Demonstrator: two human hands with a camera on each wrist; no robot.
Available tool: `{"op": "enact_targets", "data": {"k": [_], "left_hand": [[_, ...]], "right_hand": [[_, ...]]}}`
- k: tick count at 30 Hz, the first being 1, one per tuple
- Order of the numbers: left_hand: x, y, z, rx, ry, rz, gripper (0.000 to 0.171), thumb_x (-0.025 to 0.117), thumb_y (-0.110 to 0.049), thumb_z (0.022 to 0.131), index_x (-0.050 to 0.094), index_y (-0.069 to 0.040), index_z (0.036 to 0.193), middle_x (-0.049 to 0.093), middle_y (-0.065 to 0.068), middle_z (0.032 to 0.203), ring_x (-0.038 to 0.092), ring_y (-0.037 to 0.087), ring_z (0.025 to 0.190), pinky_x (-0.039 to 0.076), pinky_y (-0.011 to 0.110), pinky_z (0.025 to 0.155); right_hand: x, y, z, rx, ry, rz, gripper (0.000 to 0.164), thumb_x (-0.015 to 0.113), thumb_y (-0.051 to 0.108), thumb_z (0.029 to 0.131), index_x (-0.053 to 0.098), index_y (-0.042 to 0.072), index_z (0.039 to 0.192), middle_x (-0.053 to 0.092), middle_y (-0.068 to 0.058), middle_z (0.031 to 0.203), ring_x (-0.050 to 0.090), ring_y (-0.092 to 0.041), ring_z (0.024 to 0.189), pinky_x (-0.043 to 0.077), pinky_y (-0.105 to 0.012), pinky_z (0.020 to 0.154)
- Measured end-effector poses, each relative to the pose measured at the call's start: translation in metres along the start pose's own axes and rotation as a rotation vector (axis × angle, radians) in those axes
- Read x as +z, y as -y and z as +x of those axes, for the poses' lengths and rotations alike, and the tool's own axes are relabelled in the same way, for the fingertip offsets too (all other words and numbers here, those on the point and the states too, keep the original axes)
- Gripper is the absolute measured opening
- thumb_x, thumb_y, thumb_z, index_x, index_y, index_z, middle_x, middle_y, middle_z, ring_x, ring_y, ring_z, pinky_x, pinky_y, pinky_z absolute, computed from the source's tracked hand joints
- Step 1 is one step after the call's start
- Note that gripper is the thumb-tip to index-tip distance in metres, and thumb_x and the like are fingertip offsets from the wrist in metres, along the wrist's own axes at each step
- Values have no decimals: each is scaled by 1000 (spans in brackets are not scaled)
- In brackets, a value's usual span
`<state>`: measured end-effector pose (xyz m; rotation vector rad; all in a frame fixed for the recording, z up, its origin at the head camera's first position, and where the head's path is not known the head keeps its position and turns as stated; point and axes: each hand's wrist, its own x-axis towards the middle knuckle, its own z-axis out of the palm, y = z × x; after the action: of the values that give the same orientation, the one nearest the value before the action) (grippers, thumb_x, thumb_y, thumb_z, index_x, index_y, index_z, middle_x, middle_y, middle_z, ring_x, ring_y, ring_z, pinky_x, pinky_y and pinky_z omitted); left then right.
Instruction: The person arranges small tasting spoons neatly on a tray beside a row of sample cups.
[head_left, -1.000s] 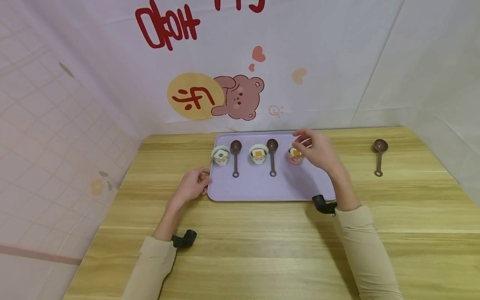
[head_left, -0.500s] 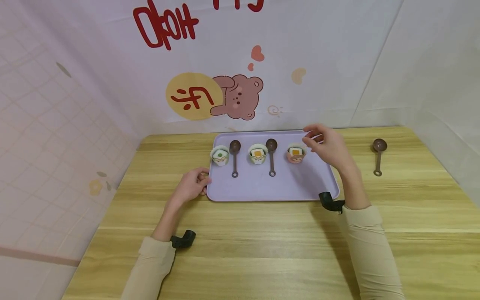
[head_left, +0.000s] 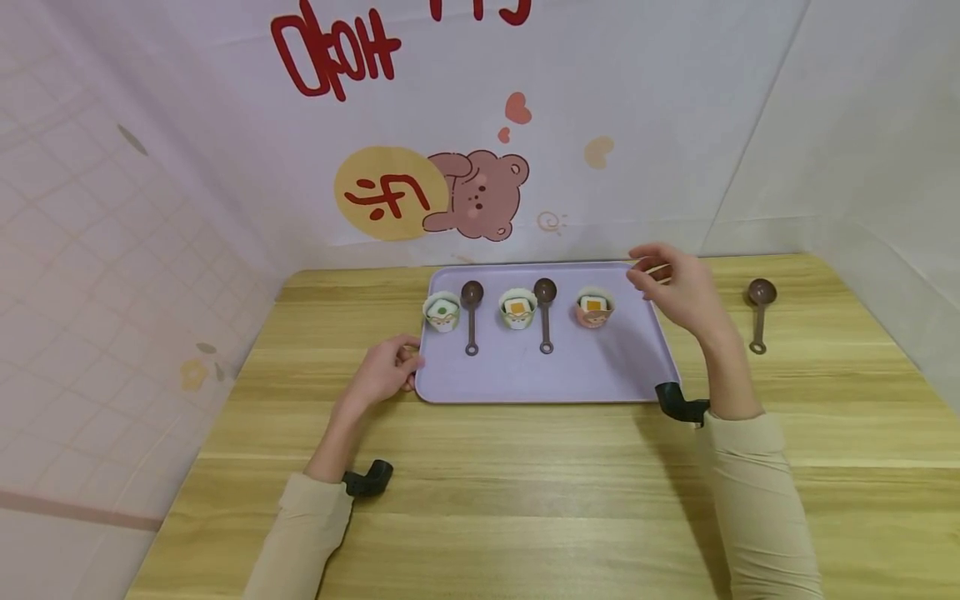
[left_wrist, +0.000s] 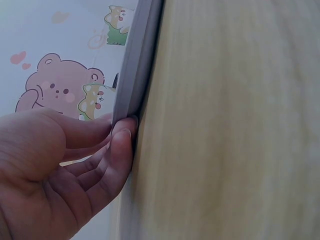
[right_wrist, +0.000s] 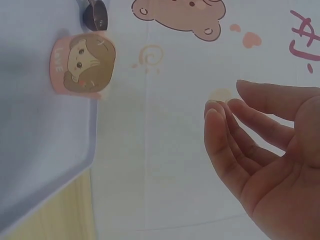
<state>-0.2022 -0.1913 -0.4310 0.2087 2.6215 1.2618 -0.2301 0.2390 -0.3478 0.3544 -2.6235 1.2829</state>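
A lilac tray [head_left: 495,375] lies on the table, and my left hand [head_left: 384,367] pinches its left edge. In the left wrist view, the thumb is on the rim's inner side and the fingertips curl under its outer side. My right hand [head_left: 678,287] is raised over the tray's right end, fingers loosely bent and holding nothing. Nearest to it stands a pink paper cup [head_left: 594,317] with a white and orange piece inside. Two green patterned paper cups [head_left: 518,320] stand further left. Two brown measuring spoons [head_left: 546,321] lie between the cups, bowls toward the back.
A third brown measuring spoon [head_left: 760,308] lies on the wooden table [head_left: 510,500], right of the tray. Behind the table hangs a white cloth [head_left: 645,125] with a printed bear, close to the tray's back edge.
My right hand has moved from the pink cup to the right, uncovering that cup. The left hand stays on the tray's edge; tray, cups and spoons lie as before.
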Motion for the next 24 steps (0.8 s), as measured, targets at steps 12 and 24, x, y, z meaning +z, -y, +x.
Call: {"op": "enact_targets", "data": {"k": [12, 24], "left_hand": [[1, 0, 1, 4, -9, 1, 38, 62, -2, 99, 54, 10, 134, 65, 14, 83, 62, 16, 58, 52, 27, 56], [1, 1, 1, 2, -14, 1, 38, 62, -3, 99, 54, 10, 134, 63, 13, 81, 61, 15, 59, 50, 24, 54]], "right_hand": [[-14, -6, -4, 30, -37, -41, 33, 64, 14, 100, 61, -3, 128, 66, -27, 110, 58, 10, 72, 49, -13, 63], [-31, -9, -12, 57, -55, -79, 39, 61, 23, 102, 59, 0, 133, 65, -23, 114, 59, 9, 72, 48, -13, 63]]}}
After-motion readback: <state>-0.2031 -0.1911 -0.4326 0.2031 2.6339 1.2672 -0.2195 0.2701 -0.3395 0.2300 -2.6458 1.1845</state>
